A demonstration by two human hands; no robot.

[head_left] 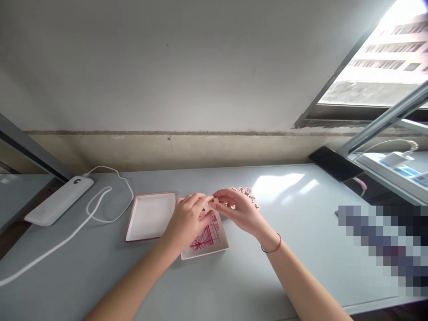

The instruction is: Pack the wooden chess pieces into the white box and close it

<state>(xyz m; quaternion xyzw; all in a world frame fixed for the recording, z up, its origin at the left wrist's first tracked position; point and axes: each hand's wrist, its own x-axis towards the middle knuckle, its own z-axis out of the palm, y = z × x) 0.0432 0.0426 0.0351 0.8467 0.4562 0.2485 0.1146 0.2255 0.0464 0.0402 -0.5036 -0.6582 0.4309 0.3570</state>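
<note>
1. We observe the left hand [187, 220] and right hand [237, 211] held together above the centre of the grey desk [294, 263]. Both are curled, with the fingertips [211, 199] meeting. We cannot tell whether they grasp anything.
2. We locate the round xiangqi pieces [244, 195] in a loose arc on the desk, just beyond the right hand. Their dark characters are partly legible.
3. We note the white board with red grid lines [209, 238] directly beneath both hands, partly covered by them.
4. We find the red-rimmed white box lid [150, 216] lying just left of the board.
5. Farther left, we identify a white power bank [58, 200] with a white cable [100, 209]. At far right, a black smartphone [334, 163] lies near the wall.
</note>
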